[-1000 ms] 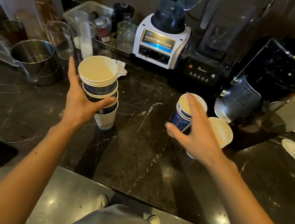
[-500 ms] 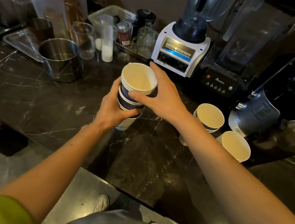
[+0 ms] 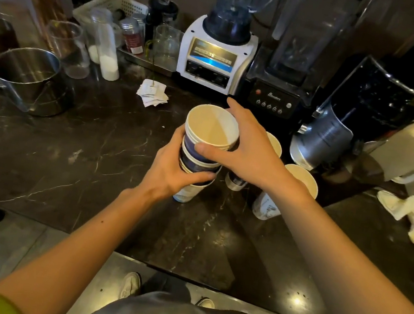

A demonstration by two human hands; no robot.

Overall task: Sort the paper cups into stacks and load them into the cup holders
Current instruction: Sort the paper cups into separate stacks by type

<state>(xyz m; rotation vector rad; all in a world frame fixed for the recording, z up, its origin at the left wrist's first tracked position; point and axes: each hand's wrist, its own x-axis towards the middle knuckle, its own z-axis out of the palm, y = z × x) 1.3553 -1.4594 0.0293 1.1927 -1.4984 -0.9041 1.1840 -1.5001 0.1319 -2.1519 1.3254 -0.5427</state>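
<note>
View from a head camera, looking down at a dark marble desk point(image 3: 77, 157) in a drinks bar. Both bare hands are on one stack of paper cups point(image 3: 212, 127) near the middle of the desk, in front of a white blender point(image 3: 214, 59) and a black blender point(image 3: 276, 97).

The left hand point(image 3: 170, 175) is clamped around the lower cups, thumb across the front. The right hand point(image 3: 250, 155) is closed on the upper cups, with its thumb on the near side and its fingers curled over the far rim. The stack leans slightly. Its white bottom cup sits at desk level, but it is not clear whether it touches.

A second ago the left hand held this stack alone, while the right hand reached towards the cups on the right. The right hand has since crossed over and now grips the top of the stack. Whether it brought a cup with it cannot be told. It looks as if the stack is being squared up or pressed together.

Two smaller cup stacks, one behind the right hand point(image 3: 275, 142) and one just beside the wrist point(image 3: 303, 178), stand on the desk unsorted. No cup holder can be made out, so loading appears not to have begun.
</note>
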